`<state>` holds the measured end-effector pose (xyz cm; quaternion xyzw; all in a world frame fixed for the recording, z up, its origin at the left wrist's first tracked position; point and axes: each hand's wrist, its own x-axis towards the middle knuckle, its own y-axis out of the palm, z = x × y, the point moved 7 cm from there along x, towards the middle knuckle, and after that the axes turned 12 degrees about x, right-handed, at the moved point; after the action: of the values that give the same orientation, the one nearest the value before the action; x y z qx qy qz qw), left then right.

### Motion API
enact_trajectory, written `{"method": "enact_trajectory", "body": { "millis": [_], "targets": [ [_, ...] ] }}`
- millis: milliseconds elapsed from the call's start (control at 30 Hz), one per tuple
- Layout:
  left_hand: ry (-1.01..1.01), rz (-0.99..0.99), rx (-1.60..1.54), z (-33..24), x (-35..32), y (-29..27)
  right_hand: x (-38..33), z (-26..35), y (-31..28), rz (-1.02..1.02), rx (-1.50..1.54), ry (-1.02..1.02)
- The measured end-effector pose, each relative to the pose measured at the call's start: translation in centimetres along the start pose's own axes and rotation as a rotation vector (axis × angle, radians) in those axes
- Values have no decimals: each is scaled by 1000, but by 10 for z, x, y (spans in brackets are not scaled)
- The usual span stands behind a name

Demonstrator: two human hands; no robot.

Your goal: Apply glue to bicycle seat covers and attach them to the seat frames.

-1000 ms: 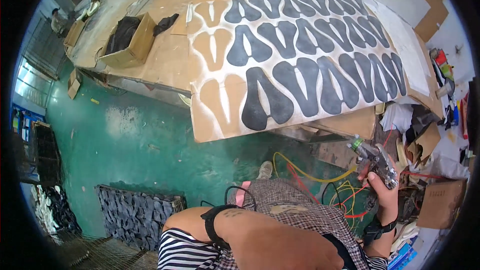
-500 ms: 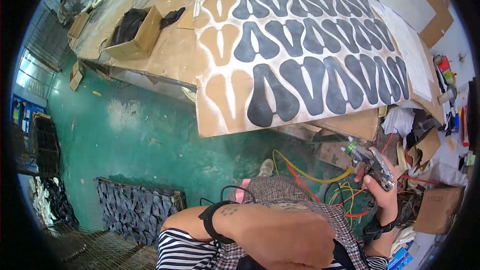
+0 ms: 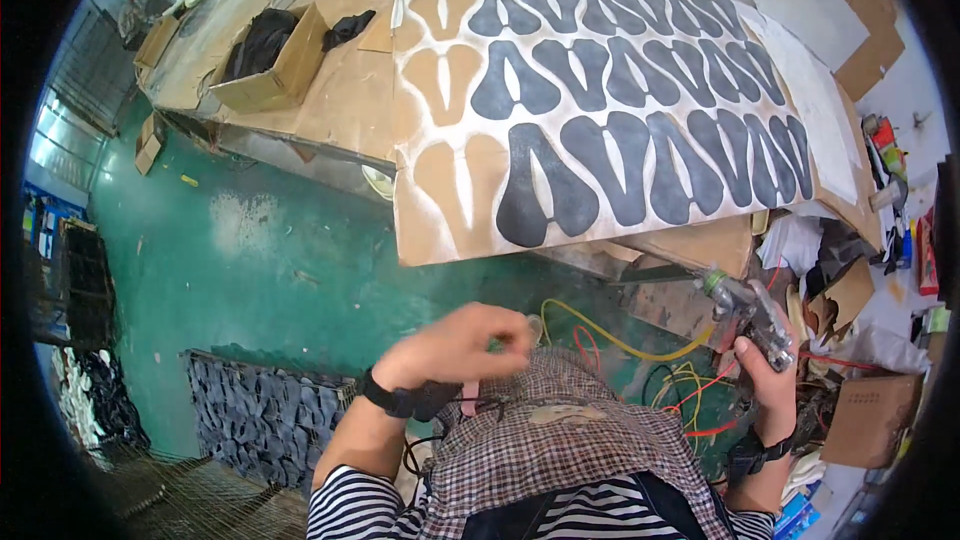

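Head view looks down on a person in a striped shirt and checked apron (image 3: 560, 450) standing at the edge of a long table (image 3: 340, 110). Their right hand (image 3: 765, 380) is wrapped tight around a spray gun (image 3: 745, 315), a small metal tool with a greenish cap at its upper end, held low at the right, below the table's near edge and pointing up and left. Thin red and yellow hoses (image 3: 640, 350) loop between the gun and the apron. Their left hand (image 3: 465, 345) is raised in front of the chest, blurred, fingers curled loosely inward; whether it grips anything cannot be told. A black band sits on that wrist.

On the table lies a large cardboard sheet (image 3: 600, 110) covered with rows of dark grey, keyhole-like shoe pieces (image 3: 640, 155). At the sheet's left end the pieces are gone and only pale sprayed outlines (image 3: 450, 170) of the same shape are left on the brown board. Further left on the table stands an open cardboard box (image 3: 275, 65) with dark cloth in it. The floor (image 3: 250, 250) is green, and a wire crate (image 3: 265, 420) of dark pieces stands on it near the person's left elbow. Cardboard scraps and boxes pile up at the right.
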<state>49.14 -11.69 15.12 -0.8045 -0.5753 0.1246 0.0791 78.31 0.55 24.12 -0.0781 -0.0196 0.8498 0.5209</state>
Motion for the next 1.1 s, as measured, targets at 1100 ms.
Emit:
{"method": "enact_trajectory", "body": {
  "millis": [1100],
  "targets": [
    [-1176, -754, -323, 379, -283, 51, -96, -20, 21, 29, -31, 24]
  ]
}}
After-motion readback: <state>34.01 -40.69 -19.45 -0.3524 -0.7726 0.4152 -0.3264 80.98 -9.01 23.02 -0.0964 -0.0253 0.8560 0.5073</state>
